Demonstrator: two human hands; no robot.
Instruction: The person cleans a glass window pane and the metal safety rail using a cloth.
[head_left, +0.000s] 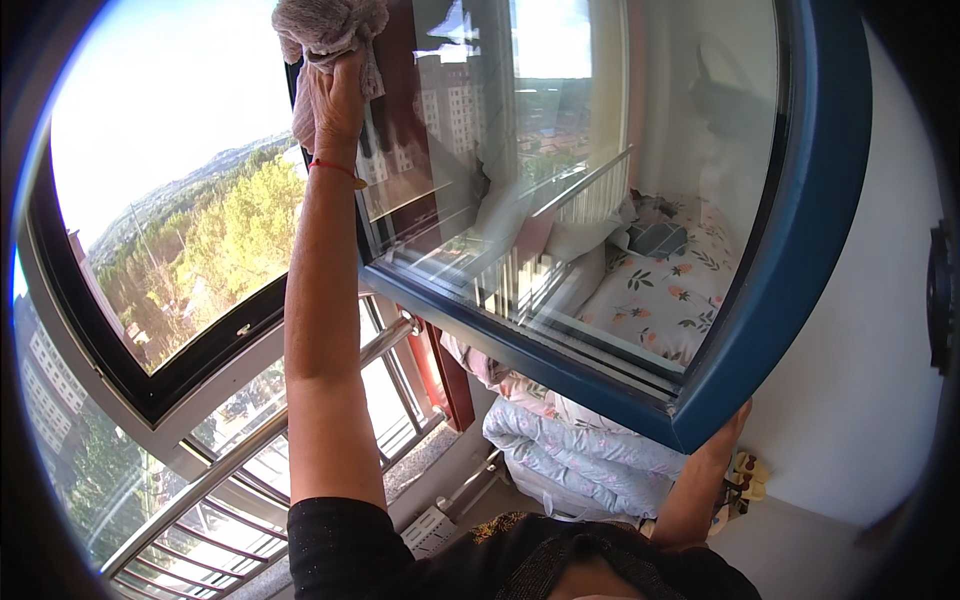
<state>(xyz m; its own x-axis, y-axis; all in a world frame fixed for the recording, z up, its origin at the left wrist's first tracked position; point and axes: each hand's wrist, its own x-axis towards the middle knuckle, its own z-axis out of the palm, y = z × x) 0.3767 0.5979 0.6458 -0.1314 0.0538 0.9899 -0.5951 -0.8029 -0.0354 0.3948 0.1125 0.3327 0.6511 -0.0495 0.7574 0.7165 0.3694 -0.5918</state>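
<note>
My left hand is raised at the top left, shut on a fluffy grey-mauve cloth. The cloth bunches above the fist and lies by the far side edge of an open window sash. This sash has a blue frame and a glass pane full of reflections; bedding shows through it. My right hand is at the lower right corner of the blue frame, mostly hidden behind it, so its grip cannot be seen. A red cord bracelet circles my left wrist.
At left, a black-framed window opening looks out on trees and buildings far below. Metal guard rails run beneath it, beside a stone sill. Folded quilts are stacked under the sash. A white wall stands at right.
</note>
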